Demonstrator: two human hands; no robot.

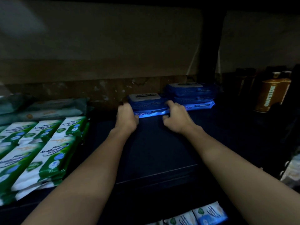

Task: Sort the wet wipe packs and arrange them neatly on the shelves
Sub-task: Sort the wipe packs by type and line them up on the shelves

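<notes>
Two blue wet wipe packs (pixel 148 104) lie stacked at the back of a dark shelf (pixel 154 151). My left hand (pixel 125 118) grips the stack's left end, with the fingers curled round it. At the stack's right end my right hand (pixel 176 118) holds on, index finger along the upper pack and thumb at the lower one. A second stack of three blue packs (pixel 193 95) stands just to the right, touching the first. Green and white pine antibacterial wipe packs (pixel 40 146) lie in rows on the left of the shelf.
Pale green packs (pixel 53 108) lie behind the green and white ones. A dark upright post (pixel 211 46) splits the shelf; right of it stand brown cans (pixel 271 93). Light blue and white packs (pixel 209 213) show on the lower shelf, bottom right.
</notes>
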